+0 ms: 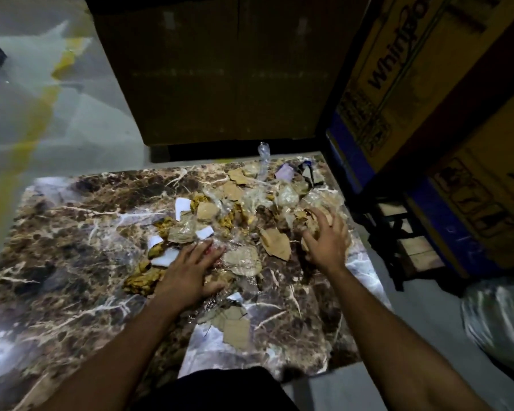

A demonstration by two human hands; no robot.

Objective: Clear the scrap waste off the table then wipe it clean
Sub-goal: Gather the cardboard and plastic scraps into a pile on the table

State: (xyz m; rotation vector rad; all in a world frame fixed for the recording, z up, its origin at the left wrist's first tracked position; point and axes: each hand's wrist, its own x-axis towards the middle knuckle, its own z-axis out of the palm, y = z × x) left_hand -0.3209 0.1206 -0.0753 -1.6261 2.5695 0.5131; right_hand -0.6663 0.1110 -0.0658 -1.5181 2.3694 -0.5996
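Hardly begun: scraps (pixel 244 221) of cardboard, paper and plastic wrap littered across the desk (pixel 57 247), left hand (pixel 190 269) flat and relaxed on them, right hand (pixel 324 235) clutching a cardboard bit, wiping not yet started, no cloth visible.

Table (pixel 72 232): dark brown marble, white and cream veins
Cardboard scraps (pixel 276 241): tan
Paper bits (pixel 182 205): white
Crumpled wads (pixel 144 280): mustard yellow
Plastic wrap (pixel 263 157): clear
Big carton (pixel 422 84): yellow-brown, black lettering, blue band
Floor (pixel 27 120): grey, yellow stripe
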